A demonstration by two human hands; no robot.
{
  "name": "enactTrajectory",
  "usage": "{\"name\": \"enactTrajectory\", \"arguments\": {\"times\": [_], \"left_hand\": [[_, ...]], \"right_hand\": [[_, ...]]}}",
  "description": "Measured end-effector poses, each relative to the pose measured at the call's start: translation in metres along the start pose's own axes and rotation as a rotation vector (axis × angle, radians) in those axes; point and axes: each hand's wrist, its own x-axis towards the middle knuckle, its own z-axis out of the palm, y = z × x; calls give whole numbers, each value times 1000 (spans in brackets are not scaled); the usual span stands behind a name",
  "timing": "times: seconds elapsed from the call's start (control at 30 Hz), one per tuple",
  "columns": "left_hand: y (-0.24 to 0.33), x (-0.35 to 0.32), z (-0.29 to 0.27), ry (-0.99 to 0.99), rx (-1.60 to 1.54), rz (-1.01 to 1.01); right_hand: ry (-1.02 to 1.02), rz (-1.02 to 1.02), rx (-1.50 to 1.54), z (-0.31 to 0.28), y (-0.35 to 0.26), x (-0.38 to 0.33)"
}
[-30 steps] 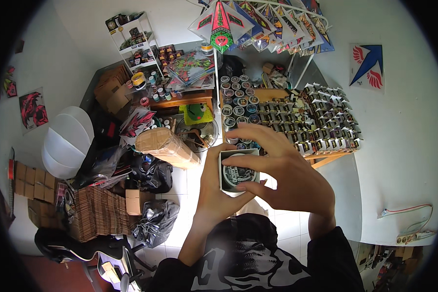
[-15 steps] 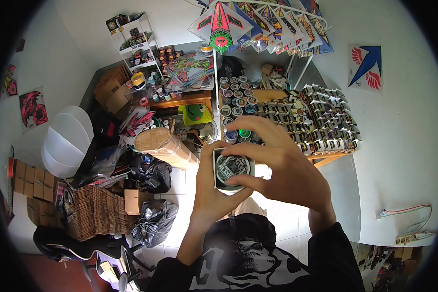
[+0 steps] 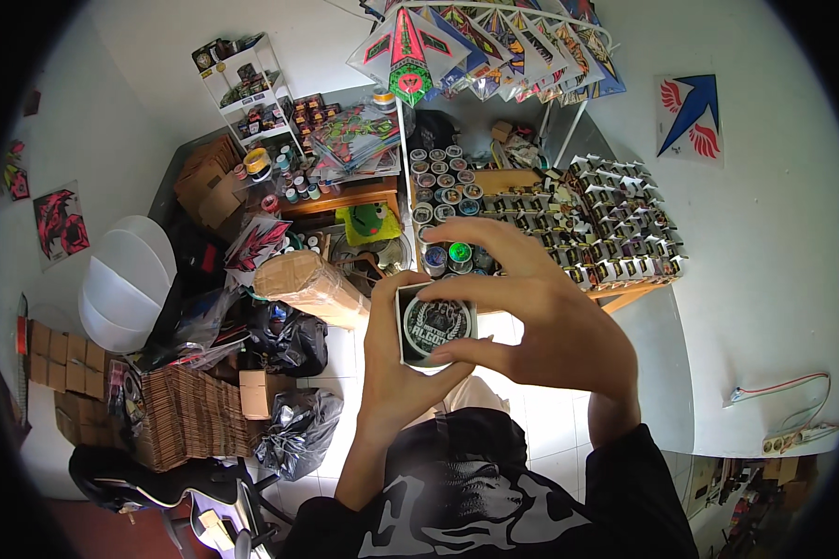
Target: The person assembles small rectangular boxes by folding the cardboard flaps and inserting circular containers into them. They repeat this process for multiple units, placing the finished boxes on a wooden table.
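Note:
In front of my chest, my left hand (image 3: 389, 359) wraps round a small open box (image 3: 404, 345) with pale inner walls. Inside it sits a round piece with a black-and-white label (image 3: 436, 328); its sides are hidden, so I cannot tell a spool from a tub. From the right, my right hand (image 3: 541, 321) reaches over, thumb and index finger at opposite edges of that piece. The other fingers curve above, apart from the box.
Beyond my hands, a table carries several round-topped containers (image 3: 452, 196) and rows of small open boxes (image 3: 625, 224). Kites (image 3: 410, 61) hang from a white rack above. On the left are a tall taped carton (image 3: 308, 284), black bags (image 3: 298, 433), stacked flat cardboard (image 3: 191, 410) and a chair (image 3: 149, 475).
The whole view has shifted slightly, so hands and box appear a little further left. My right fingers have moved slightly on the round piece, and its label shows more fully.

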Motion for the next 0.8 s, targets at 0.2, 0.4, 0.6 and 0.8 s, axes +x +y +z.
{"name": "enactTrajectory", "arguments": {"times": [0.2, 0.4, 0.6, 0.8], "left_hand": [[1, -3, 1, 24, 44, 31], [7, -5, 5, 12, 26, 18], [2, -7, 8, 6, 8, 4], [3, -6, 10, 11, 5, -6]], "right_hand": [[-9, -32, 26, 10, 9, -3], [-37, 35, 61, 6, 3, -4], [-78, -13, 90, 6, 8, -8], [-51, -2, 130, 6, 5, -4]]}}
